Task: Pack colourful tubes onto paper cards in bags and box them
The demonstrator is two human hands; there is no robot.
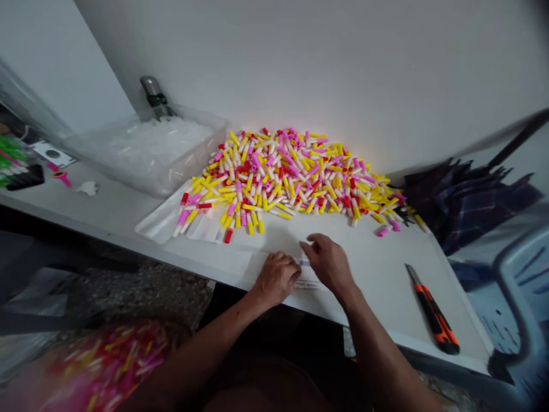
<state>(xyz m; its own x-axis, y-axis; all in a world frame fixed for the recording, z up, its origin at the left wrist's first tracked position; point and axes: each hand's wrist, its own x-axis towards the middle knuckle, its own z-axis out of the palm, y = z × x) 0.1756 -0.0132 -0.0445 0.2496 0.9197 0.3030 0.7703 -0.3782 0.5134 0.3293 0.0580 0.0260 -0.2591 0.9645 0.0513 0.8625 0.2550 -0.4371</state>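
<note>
A flat white plastic packet [307, 276] with blue print and a line of dark lettering lies at the table's front edge. My left hand [278, 277] rests on its left part, fingers curled and pressed together on it. Over its right end is my right hand [329, 262], half curled, thumb and forefinger apart, with nothing visible between them. Just beyond both hands spreads a large heap of short two-part plastic tubes [278, 177], white with yellow, pink or red ends. The undersides of my fingers are hidden.
An orange and black utility knife [437, 317] lies at the right, blade out. A clear bag-lined bin [171, 154] of whitish pieces stands at the left. A folded umbrella [467, 200] leans at the right end. A bag of coloured tubes [115, 360] sits below left.
</note>
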